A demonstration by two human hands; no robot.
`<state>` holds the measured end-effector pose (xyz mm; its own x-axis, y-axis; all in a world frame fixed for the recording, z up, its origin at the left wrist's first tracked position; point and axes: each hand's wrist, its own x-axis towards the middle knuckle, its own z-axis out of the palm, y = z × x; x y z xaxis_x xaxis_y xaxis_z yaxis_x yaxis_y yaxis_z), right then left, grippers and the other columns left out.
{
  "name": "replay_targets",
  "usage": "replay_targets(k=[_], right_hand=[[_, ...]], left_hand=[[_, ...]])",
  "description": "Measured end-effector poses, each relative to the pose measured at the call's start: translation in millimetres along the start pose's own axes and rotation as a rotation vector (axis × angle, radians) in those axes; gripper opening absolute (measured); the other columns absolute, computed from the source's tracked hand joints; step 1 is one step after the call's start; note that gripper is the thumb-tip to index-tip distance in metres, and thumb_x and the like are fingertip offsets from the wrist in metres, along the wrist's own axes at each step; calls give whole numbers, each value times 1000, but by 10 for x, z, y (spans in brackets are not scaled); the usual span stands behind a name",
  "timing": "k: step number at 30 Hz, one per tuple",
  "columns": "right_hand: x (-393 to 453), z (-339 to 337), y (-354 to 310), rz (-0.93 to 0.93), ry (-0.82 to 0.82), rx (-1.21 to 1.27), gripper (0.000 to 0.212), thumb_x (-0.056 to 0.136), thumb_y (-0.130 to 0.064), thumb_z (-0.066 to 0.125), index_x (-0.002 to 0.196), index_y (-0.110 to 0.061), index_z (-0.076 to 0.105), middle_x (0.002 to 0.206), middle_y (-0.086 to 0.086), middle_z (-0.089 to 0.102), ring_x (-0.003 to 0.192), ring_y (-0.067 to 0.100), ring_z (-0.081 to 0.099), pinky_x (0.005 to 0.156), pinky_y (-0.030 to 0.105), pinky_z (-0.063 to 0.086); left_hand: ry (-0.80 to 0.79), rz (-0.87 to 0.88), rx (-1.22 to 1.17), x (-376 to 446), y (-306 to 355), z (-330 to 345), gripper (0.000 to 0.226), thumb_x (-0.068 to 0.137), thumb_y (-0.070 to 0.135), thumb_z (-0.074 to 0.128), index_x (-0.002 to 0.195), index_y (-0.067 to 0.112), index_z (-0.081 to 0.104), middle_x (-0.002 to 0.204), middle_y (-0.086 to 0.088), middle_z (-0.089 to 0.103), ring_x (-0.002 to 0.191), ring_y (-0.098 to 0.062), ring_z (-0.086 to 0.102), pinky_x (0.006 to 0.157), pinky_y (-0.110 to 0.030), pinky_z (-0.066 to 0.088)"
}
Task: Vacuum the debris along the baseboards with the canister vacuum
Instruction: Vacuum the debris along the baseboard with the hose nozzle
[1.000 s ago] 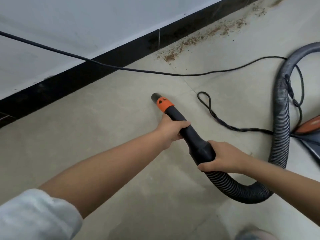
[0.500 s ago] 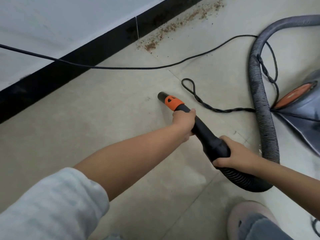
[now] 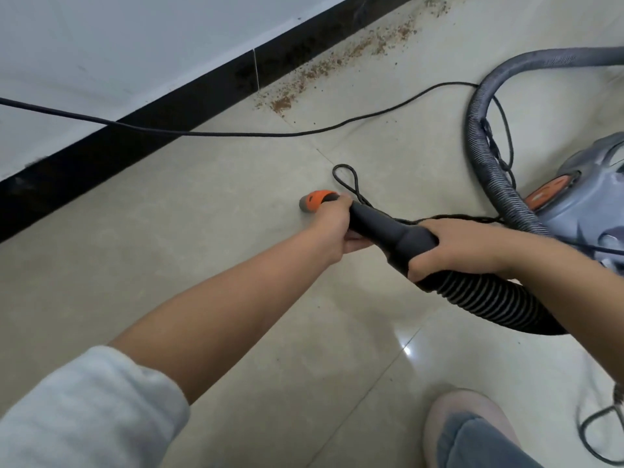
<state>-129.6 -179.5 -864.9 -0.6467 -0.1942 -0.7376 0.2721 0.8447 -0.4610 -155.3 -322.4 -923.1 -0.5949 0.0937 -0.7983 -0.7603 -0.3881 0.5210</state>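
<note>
Both hands hold the black vacuum wand (image 3: 385, 228). My left hand (image 3: 332, 228) grips it just behind the orange collar and nozzle tip (image 3: 315, 199), which points left over the pale floor tiles. My right hand (image 3: 462, 246) grips the thick rear end where the ribbed hose (image 3: 489, 298) joins. Brown debris (image 3: 337, 62) lies in a strip along the black baseboard (image 3: 141, 143), up and to the right of the nozzle and well apart from it. The grey canister vacuum (image 3: 587, 201) with an orange patch sits at the right edge.
A black power cord (image 3: 236, 134) runs across the floor from the left wall and loops (image 3: 344, 177) just beyond the nozzle. The grey hose arcs (image 3: 479, 130) around to the canister. My slippered foot (image 3: 469, 430) is at the bottom right. White wall above the baseboard.
The wand has swung from pointing up-left toward the baseboard to pointing nearly straight left and flatter. The view shifted, bringing the canister and my foot further into frame.
</note>
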Motion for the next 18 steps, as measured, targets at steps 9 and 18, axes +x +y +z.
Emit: replay_targets(k=[9,18], right_hand=[[-58,27,245,-6,73,120,19,64,-17,77,77,-18,62,53,-8,65,46,1,59,45,16,45],[687,450,-535,-221,-29,-61,16,69,-21,71,76,-14,59,67,-5,65,63,9,60,58,23,45]], left_hand=[[16,2,67,121,-105,296,24,99,30,41,117,13,41,114,-13,57,78,-26,58,58,-34,52],[296,171,69,214,333,-723,40,102,29,35,135,7,37,134,-14,48,110,-29,54,76,-35,47]])
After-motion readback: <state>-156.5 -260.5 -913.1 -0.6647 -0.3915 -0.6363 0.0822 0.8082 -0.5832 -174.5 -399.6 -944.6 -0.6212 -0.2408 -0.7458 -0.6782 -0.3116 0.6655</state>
